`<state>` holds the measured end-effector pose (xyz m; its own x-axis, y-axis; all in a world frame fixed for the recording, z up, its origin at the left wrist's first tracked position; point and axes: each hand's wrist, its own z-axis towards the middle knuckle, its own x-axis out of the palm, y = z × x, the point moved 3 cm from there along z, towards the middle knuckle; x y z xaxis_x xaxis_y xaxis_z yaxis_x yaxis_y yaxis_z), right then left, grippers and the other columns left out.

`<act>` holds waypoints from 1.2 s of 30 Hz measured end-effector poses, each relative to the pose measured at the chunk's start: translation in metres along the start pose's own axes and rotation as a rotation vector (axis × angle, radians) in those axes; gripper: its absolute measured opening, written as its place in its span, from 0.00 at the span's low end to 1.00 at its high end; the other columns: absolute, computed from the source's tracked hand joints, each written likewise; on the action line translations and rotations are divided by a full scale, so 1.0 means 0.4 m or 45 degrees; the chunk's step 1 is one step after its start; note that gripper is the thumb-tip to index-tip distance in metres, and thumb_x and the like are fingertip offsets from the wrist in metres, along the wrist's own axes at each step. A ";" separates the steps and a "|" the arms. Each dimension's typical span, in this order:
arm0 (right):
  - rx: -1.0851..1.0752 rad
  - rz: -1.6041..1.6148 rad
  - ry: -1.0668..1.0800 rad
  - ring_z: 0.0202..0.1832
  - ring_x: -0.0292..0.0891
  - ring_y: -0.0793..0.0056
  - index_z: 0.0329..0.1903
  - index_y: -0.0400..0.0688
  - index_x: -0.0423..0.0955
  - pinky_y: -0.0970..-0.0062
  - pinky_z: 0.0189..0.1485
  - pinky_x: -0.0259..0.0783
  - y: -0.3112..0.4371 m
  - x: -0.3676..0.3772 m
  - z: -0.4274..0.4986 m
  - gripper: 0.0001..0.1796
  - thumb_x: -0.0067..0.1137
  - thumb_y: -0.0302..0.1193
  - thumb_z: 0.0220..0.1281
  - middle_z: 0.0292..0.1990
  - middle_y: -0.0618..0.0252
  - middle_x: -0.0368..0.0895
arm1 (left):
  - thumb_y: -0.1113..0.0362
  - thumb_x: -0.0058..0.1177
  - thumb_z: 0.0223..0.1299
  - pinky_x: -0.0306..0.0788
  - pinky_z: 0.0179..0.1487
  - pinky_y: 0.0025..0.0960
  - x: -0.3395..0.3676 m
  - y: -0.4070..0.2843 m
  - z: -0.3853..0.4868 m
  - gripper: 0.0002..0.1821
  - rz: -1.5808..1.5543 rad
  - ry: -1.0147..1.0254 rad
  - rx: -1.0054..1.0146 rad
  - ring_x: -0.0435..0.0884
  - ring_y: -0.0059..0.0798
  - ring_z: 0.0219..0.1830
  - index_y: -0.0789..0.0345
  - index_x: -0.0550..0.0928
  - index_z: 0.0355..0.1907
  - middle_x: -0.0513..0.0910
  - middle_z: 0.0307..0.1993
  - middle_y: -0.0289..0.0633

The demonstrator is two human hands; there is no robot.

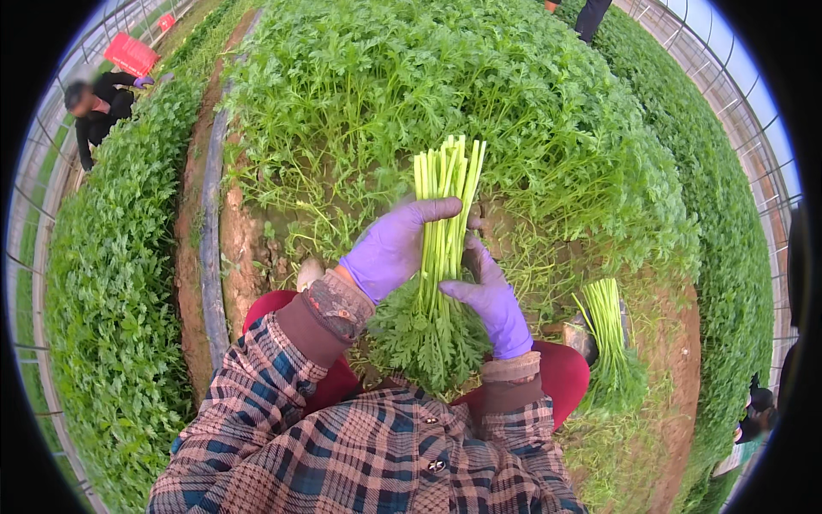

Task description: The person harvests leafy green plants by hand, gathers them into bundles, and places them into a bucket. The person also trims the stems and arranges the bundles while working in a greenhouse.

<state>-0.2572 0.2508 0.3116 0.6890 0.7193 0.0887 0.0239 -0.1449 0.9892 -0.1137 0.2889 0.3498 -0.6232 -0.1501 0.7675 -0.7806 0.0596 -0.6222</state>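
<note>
Between my two gloved hands stands a bunch of leafy greens (440, 257), its pale cut stems up and its lobed leaves hanging down between my knees. My left hand (395, 244), in a purple glove, grips the stems below their cut ends, with the thumb across the front. Lower on the bunch, my right hand (489, 299) curls around the right side, thumb in front and the other fingers partly hidden behind. A second bunch of cut greens (607, 334) lies to my right on a dark object that it mostly hides, its stems pointing away from me.
Uncut greens (424, 77) grow densely ahead, with another planted row (115, 276) to the left. A grey hose-like strip (212, 238) runs along the soil. One person (103, 109) crouches at far left near a red crate (131, 54); others show at top right and lower right.
</note>
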 end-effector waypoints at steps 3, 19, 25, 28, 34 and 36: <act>0.386 0.295 0.289 0.55 0.74 0.69 0.64 0.36 0.66 0.70 0.57 0.71 -0.051 0.036 -0.024 0.38 0.69 0.29 0.48 0.51 0.58 0.79 | 0.62 0.53 0.65 0.80 0.45 0.35 0.010 0.021 -0.003 0.19 -0.070 0.176 -0.069 0.84 0.31 0.40 0.68 0.74 0.56 0.83 0.40 0.43; 0.076 0.554 0.048 0.33 0.77 0.73 0.56 0.36 0.70 0.73 0.38 0.74 -0.063 0.012 -0.011 0.25 0.59 0.20 0.52 0.39 0.61 0.80 | 0.60 0.62 0.60 0.76 0.37 0.26 -0.015 0.013 -0.024 0.11 2.376 0.022 0.770 0.83 0.19 0.34 0.61 0.82 0.43 0.84 0.31 0.39; 0.054 0.639 0.074 0.34 0.77 0.73 0.56 0.36 0.70 0.73 0.38 0.74 -0.062 0.015 -0.017 0.25 0.58 0.19 0.52 0.40 0.61 0.80 | 0.62 0.60 0.61 0.74 0.33 0.27 -0.061 -0.043 -0.012 0.10 1.606 -0.409 0.573 0.80 0.21 0.26 0.63 0.83 0.41 0.83 0.27 0.41; 0.098 0.590 0.047 0.35 0.77 0.74 0.55 0.37 0.71 0.74 0.38 0.74 -0.075 0.018 -0.013 0.23 0.58 0.19 0.54 0.40 0.61 0.80 | 0.63 0.61 0.60 0.74 0.33 0.27 -0.038 -0.044 -0.022 0.09 1.401 -0.170 0.775 0.81 0.24 0.26 0.64 0.83 0.40 0.83 0.27 0.41; 0.110 0.481 0.036 0.35 0.78 0.76 0.50 0.38 0.72 0.77 0.38 0.74 -0.105 0.017 -0.012 0.17 0.60 0.19 0.56 0.34 0.63 0.82 | 0.68 0.58 0.59 0.78 0.37 0.29 -0.009 0.011 -0.024 0.08 2.138 -0.262 0.856 0.86 0.31 0.34 0.62 0.84 0.41 0.85 0.35 0.45; 0.125 0.481 -0.005 0.35 0.78 0.76 0.50 0.38 0.73 0.77 0.38 0.74 -0.109 0.016 -0.014 0.17 0.60 0.20 0.57 0.33 0.63 0.82 | 0.66 0.59 0.57 0.78 0.36 0.31 -0.010 0.010 -0.022 0.08 2.216 -0.335 0.913 0.86 0.35 0.33 0.61 0.84 0.40 0.85 0.33 0.46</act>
<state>-0.2580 0.2655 0.2696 0.6650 0.6007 0.4438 -0.1630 -0.4632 0.8712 -0.1146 0.2984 0.3456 -0.5096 -0.5126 -0.6910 0.8252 -0.0639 -0.5612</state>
